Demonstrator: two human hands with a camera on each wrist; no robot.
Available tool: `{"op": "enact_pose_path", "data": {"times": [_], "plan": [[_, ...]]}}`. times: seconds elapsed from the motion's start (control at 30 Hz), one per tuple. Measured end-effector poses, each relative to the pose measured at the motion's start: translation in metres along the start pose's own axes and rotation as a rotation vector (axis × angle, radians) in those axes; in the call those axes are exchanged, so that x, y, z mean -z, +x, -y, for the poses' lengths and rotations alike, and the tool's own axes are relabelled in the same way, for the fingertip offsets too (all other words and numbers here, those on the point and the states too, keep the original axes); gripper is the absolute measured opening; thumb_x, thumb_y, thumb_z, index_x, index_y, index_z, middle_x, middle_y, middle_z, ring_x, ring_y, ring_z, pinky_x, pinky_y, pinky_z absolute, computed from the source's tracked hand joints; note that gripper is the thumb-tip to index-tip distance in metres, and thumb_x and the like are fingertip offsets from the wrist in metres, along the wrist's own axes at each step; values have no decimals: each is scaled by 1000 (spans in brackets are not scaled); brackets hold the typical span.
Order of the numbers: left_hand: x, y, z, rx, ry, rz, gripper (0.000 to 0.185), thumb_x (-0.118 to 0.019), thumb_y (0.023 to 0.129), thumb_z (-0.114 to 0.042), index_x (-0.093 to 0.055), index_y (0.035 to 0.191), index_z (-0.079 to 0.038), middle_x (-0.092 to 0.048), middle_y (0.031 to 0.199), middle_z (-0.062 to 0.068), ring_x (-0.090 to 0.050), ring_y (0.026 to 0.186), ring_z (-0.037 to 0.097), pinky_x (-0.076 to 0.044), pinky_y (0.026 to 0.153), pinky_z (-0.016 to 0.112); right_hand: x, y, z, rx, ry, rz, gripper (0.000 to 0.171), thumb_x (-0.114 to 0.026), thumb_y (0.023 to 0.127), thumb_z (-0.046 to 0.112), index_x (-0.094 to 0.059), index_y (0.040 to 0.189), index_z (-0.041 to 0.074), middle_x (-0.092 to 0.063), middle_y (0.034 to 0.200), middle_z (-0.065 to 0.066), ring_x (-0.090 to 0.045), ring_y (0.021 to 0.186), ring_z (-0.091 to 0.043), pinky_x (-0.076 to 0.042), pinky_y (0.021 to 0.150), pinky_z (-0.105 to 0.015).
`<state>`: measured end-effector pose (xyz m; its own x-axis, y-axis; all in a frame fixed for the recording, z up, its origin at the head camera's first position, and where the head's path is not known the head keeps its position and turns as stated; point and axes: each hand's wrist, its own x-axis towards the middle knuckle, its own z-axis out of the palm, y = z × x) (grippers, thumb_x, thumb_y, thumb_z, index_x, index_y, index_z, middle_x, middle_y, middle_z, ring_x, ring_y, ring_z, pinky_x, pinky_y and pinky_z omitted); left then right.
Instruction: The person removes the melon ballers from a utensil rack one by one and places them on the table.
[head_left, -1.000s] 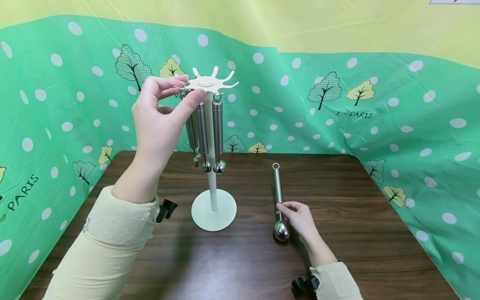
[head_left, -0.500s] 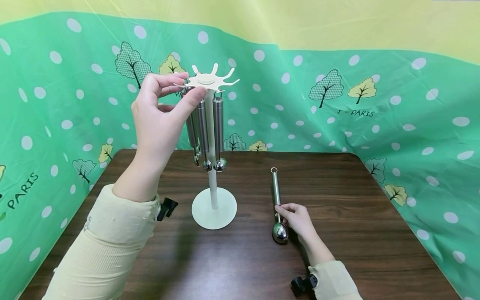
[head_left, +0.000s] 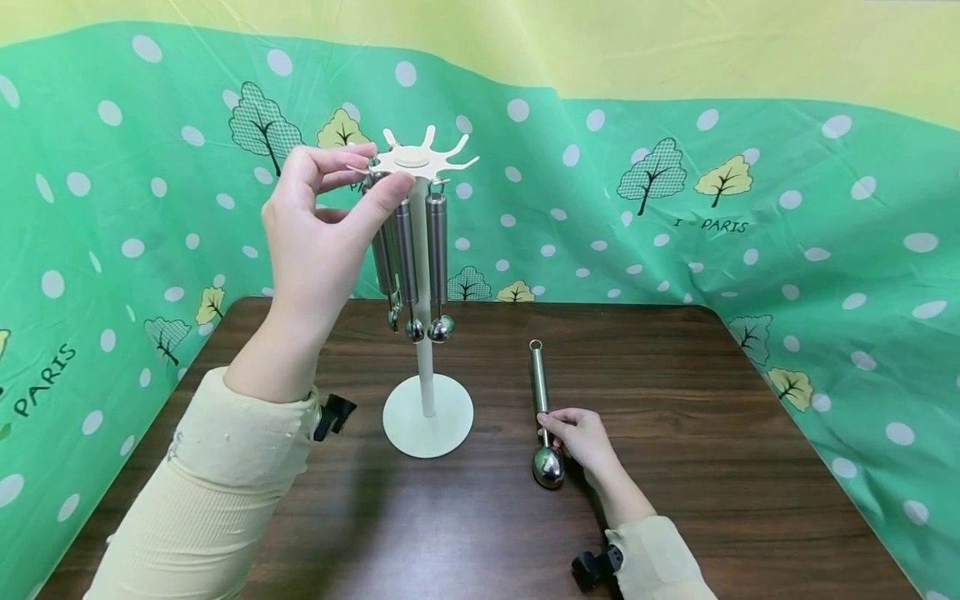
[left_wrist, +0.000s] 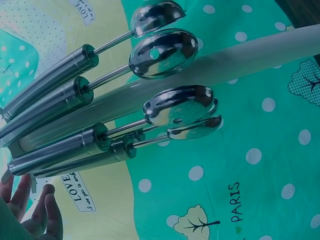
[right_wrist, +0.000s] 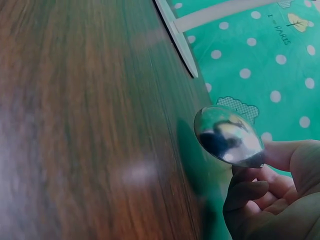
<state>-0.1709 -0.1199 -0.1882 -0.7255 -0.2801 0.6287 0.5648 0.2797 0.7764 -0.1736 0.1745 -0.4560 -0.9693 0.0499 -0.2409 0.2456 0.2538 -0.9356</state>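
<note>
A white stand [head_left: 424, 367] with a star-shaped hook top [head_left: 420, 158] rises from the dark wooden table [head_left: 480, 533]. Several steel scoops [head_left: 435, 250] hang from its hooks, seen close in the left wrist view as hanging scoops [left_wrist: 165, 55] beside the pole [left_wrist: 235, 62]. My left hand [head_left: 381, 171] pinches the rim of the hook top between thumb and fingers; its fingers [left_wrist: 35, 212] show at the lower left. My right hand [head_left: 558, 425] grips a loose steel scoop [head_left: 537, 387] by the thin neck above its bowl [head_left: 548, 467]. The scoop bowl [right_wrist: 229, 136] sits just above my fingers [right_wrist: 260, 195].
A green dotted cloth [head_left: 750, 208] with tree prints walls in the table at the back and both sides. The stand's round base [head_left: 427, 421] lies left of the loose scoop, its base edge [right_wrist: 181, 40] visible in the right wrist view. Bare wood stretches right and front.
My right hand has shifted left toward the stand with the loose scoop, whose ring end swung left. My left hand stays on the hook top.
</note>
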Motion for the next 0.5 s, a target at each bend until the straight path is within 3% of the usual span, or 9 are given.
{"op": "enact_pose_path", "data": {"times": [0.5], "plan": [[0,0,1,7,-1,-9,29,-82,79,-31,-62,96,-17,-71,119,-2,-61,109,12,-45,74,23,-13,4,0,9,-30,72,22,-68,92,11,-70,93,-11,-70,67,-1,-48,48,-2,-35,43,-17]]}}
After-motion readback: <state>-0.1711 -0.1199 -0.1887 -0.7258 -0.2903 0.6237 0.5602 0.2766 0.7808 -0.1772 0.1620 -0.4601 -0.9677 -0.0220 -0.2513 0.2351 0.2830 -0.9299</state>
